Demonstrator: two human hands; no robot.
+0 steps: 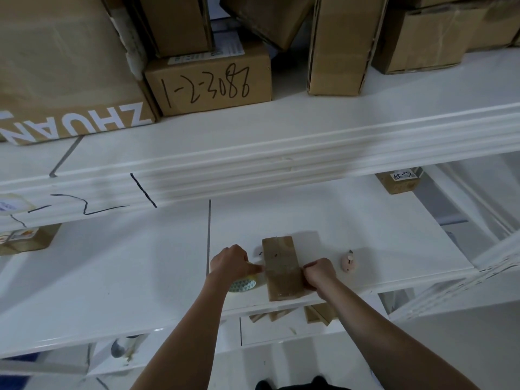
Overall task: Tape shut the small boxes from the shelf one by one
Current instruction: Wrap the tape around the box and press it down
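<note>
A small flat brown box [281,266] lies on the white shelf [140,263] near its front edge, long side pointing away from me. A strip of clear tape runs across its middle. My left hand [232,263] grips a roll of clear tape [244,284] at the box's left side, forefinger pointing at the tape strip. My right hand [319,273] is curled against the box's right edge, pinching the tape end there.
A small pink cutter [349,261] lies right of the box. Large cartons [208,80] fill the upper shelf. Small boxes sit at the far left [25,239] and back right [398,181] of my shelf; more brown boxes [318,312] lie on the shelf below.
</note>
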